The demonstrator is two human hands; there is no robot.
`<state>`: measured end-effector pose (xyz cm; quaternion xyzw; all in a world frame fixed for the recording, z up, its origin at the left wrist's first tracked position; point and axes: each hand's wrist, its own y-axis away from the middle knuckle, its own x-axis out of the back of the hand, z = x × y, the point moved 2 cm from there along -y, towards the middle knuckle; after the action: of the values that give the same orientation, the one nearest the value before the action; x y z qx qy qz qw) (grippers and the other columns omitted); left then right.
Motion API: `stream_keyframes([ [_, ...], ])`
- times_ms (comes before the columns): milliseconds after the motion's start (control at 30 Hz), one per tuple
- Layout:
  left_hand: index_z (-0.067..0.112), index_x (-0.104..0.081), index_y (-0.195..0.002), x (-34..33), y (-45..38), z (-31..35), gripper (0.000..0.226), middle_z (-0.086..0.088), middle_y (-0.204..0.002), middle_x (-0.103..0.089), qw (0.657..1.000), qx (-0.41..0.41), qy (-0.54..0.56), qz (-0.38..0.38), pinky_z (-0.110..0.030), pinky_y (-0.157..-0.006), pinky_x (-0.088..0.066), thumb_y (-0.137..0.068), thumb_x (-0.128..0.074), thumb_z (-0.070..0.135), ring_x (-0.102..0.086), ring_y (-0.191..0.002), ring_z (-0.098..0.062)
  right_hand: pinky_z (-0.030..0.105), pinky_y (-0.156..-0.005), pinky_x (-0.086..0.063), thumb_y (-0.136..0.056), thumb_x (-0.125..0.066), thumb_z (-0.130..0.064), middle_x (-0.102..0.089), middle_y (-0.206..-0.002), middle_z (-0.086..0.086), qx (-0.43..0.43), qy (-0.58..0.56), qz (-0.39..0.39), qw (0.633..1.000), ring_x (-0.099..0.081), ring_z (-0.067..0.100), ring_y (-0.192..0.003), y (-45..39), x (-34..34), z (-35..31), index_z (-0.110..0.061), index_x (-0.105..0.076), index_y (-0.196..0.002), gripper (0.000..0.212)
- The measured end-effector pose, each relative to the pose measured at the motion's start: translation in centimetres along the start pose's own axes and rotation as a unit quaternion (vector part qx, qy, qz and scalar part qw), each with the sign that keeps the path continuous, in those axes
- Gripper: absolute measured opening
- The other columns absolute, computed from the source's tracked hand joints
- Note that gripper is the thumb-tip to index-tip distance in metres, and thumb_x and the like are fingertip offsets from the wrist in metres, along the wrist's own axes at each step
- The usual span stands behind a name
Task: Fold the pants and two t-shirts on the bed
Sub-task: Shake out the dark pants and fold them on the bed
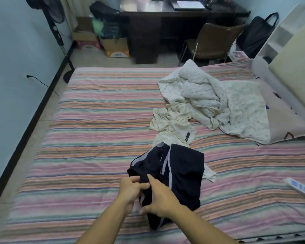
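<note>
1. Both hands grip the dark navy pants with pale grey side stripes (181,173); left hand (130,188) pinches a bunch of the dark fabric at the waist end, fingers curled round it.
2. Right hand (159,199) holds the same garment just beside the left, thumb low, index finger up on the cloth.
3. Pants lie crumpled on the pink, green and orange striped bedsheet (88,131), near edge of bed, partly lifted at the hands.
4. Cream t-shirt with a small dark label (173,124) lies unfolded just beyond the pants, its lower part under them; a corner sticks out at the pants' right side.
5. Rumpled white printed blanket (209,95) sits further back right, touching the cream shirt.
6. Second t-shirt: cannot tell it apart in the pile.
7. White remote-like object (301,188) lies at right edge of the bed.
</note>
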<state>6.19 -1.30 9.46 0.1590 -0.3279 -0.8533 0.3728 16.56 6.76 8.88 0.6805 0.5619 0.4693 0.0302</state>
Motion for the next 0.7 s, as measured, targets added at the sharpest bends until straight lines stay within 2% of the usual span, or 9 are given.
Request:
stream_keyframes([
  [167,0.002,-0.077,-0.094,-1.9,2.3,3.9,0.032,-0.018,-0.091,-0.077,0.994,-0.043,-0.017,-0.103,-0.030,-0.068,-0.057,-0.075,-0.062,-0.020,-0.075,-0.081,-0.028,0.032,-0.104,-0.043,-0.086,-0.068,-0.038,-0.047,-0.147,-0.001,0.047,0.020,0.187,0.981,-0.047,0.021,-0.133,2.4,2.7,-0.3,-0.020,-0.025,-0.153,0.082],
  [300,0.000,-0.074,-0.108,-1.7,2.6,5.3,0.043,-0.022,-0.103,-0.075,0.986,-0.057,-0.032,-0.151,-0.041,-0.086,-0.057,-0.068,-0.064,-0.015,-0.072,-0.093,-0.033,0.037,-0.086,-0.048,-0.091,-0.057,-0.022,-0.066,-0.124,0.003,0.085,0.034,0.211,0.973,-0.061,0.029,-0.112,3.6,5.7,-0.5,-0.026,-0.044,-0.139,0.051],
  [367,-0.003,-0.068,-0.116,-1.3,2.5,5.8,0.052,-0.021,-0.105,-0.075,0.988,-0.057,-0.029,-0.142,-0.036,-0.086,-0.057,-0.064,-0.069,-0.010,-0.072,-0.097,-0.030,0.043,-0.079,-0.050,-0.091,-0.054,-0.021,-0.070,-0.110,0.007,0.087,0.030,0.218,0.972,-0.063,0.032,-0.100,4.3,7.1,-0.7,-0.026,-0.046,-0.132,0.041],
  [433,-0.004,-0.067,-0.117,-0.9,2.6,6.4,0.048,-0.015,-0.096,-0.076,0.989,-0.084,-0.067,-0.101,-0.026,-0.075,-0.057,-0.071,-0.070,-0.014,-0.071,-0.085,-0.022,0.045,-0.075,-0.050,-0.096,-0.052,-0.027,-0.072,-0.099,0.008,0.086,0.004,0.229,0.970,-0.065,0.031,-0.090,5.0,8.6,-1.2,-0.025,-0.047,-0.123,0.028],
  [500,0.000,-0.066,-0.120,-0.5,3.1,7.1,0.050,-0.011,-0.091,-0.072,0.981,-0.118,-0.141,-0.066,-0.025,-0.070,-0.056,-0.071,-0.074,-0.011,-0.067,-0.076,-0.016,0.045,-0.072,-0.050,-0.097,-0.053,-0.029,-0.071,-0.091,0.005,0.094,-0.037,0.242,0.965,-0.065,0.027,-0.083,5.9,10.5,-1.9,-0.024,-0.050,-0.112,0.016],
  [533,0.004,-0.062,-0.124,-0.2,3.3,7.3,0.060,-0.011,-0.099,-0.069,0.974,-0.126,-0.179,-0.061,-0.030,-0.074,-0.057,-0.067,-0.079,-0.003,-0.065,-0.080,-0.016,0.044,-0.072,-0.050,-0.097,-0.055,-0.027,-0.070,-0.089,0.003,0.096,-0.055,0.246,0.963,-0.064,0.024,-0.081,6.2,11.5,-2.4,-0.023,-0.052,-0.107,0.012],
  [600,0.011,-0.045,-0.142,0.2,3.7,7.4,0.093,-0.007,-0.133,-0.056,0.953,-0.126,-0.268,-0.058,-0.037,-0.092,-0.051,-0.060,-0.088,0.015,-0.060,-0.110,-0.021,0.037,-0.074,-0.050,-0.095,-0.058,-0.024,-0.066,-0.085,-0.004,0.103,-0.091,0.248,0.959,-0.063,0.017,-0.082,6.9,13.8,-3.4,-0.024,-0.057,-0.098,0.003],
  [667,0.016,-0.013,-0.157,0.6,4.2,7.6,0.128,0.000,-0.154,-0.032,0.925,-0.143,-0.347,-0.051,-0.036,-0.107,-0.039,-0.056,-0.091,0.031,-0.036,-0.142,-0.025,0.030,-0.075,-0.046,-0.093,-0.060,-0.022,-0.063,-0.082,-0.009,0.110,-0.124,0.232,0.958,-0.060,0.011,-0.081,7.7,15.9,-4.6,-0.023,-0.059,-0.091,0.003],
  [700,0.018,-0.003,-0.158,0.7,4.4,7.7,0.137,0.001,-0.158,-0.025,0.912,-0.161,-0.373,-0.048,-0.036,-0.110,-0.035,-0.054,-0.091,0.038,-0.028,-0.146,-0.024,0.032,-0.076,-0.046,-0.091,-0.061,-0.023,-0.063,-0.081,-0.007,0.119,-0.141,0.223,0.957,-0.060,0.012,-0.080,8.2,17.0,-5.2,-0.021,-0.061,-0.089,0.003],
])
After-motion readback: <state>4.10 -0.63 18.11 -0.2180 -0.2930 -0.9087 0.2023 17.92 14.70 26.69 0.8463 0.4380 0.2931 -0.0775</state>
